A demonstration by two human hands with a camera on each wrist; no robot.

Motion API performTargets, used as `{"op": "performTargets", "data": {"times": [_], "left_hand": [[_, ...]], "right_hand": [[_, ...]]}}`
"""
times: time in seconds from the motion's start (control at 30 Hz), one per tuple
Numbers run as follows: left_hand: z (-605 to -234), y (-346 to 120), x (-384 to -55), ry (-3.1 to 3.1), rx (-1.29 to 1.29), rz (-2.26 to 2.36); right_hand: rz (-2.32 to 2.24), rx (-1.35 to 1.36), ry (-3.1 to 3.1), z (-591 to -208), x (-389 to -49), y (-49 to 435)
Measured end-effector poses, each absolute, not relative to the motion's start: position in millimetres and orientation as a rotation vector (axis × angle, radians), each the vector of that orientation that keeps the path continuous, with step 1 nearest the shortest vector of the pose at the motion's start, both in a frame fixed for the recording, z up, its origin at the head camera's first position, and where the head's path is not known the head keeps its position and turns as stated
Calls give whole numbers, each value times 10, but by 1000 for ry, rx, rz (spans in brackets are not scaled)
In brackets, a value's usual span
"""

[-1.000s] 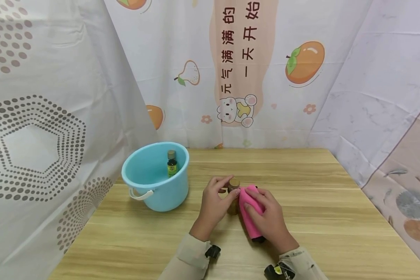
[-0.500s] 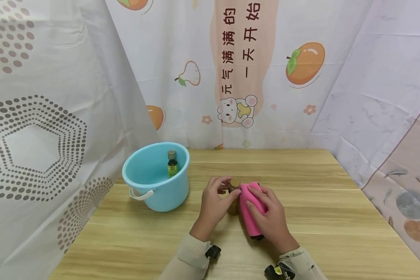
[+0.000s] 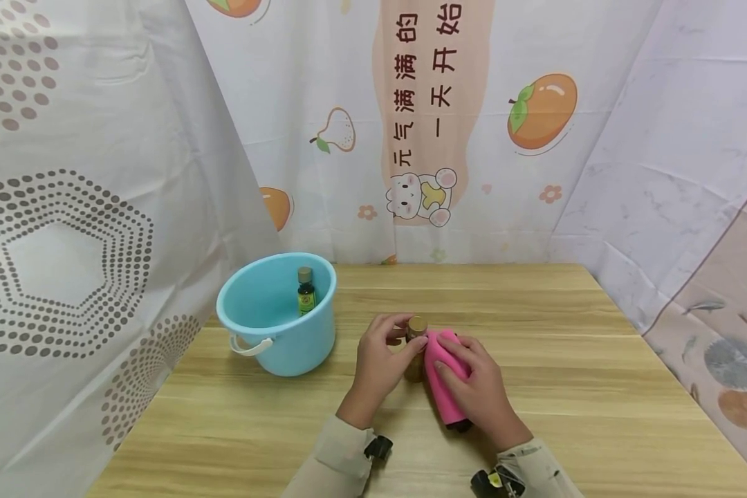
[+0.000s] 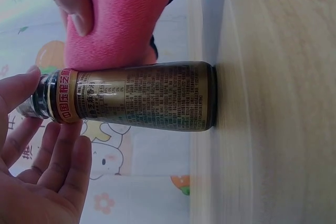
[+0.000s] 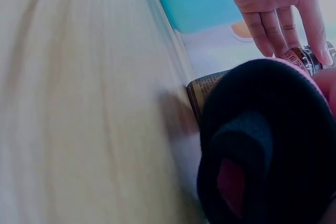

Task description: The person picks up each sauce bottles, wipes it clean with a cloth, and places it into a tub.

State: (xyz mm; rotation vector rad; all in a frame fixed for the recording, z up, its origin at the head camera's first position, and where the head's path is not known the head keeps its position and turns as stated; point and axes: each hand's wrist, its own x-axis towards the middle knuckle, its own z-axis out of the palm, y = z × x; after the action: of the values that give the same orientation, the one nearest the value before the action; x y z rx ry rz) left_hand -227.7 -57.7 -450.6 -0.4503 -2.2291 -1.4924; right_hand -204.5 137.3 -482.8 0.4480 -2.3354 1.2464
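Observation:
A sesame oil bottle (image 4: 142, 97) with a gold cap stands upright on the table. My left hand (image 3: 376, 356) pinches its neck between thumb and fingers. In my right hand (image 3: 482, 387) is a folded pink cloth (image 3: 442, 387) with a dark edge, its fingers bent over it. The cloth lies against the bottle's right side in the left wrist view. From the right wrist view, the cloth's dark rolled end (image 5: 283, 129) covers much of the bottle.
A light blue bucket (image 3: 299, 353) with a white handle stands at the left. Inside it is another dark bottle (image 3: 306, 290) with a yellow-green label. Patterned curtains rise behind the wooden table (image 3: 573, 387) and along both sides.
The pink cloth went slightly up and right along the bottle with my right hand, then came back down and left. My left hand stays at the bottle's neck.

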Motion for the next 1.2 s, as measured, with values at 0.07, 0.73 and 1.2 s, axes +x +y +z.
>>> {"op": "performTargets", "data": {"times": [0.07,0.73,1.2], "left_hand": [[-4505,-576,-2278,-2230,-449,-1497],[-4497,-559,-2261,-2234,-431,-1523],[-4509,-566,-2276,-2216,-444,-1561]], "right_hand": [[1238,433,-2363,-4830,-2049,1374],[1161,323,-2639,-4841,-2055,1373],[1130,350,-2562,-4841,-2049,1369]]}}
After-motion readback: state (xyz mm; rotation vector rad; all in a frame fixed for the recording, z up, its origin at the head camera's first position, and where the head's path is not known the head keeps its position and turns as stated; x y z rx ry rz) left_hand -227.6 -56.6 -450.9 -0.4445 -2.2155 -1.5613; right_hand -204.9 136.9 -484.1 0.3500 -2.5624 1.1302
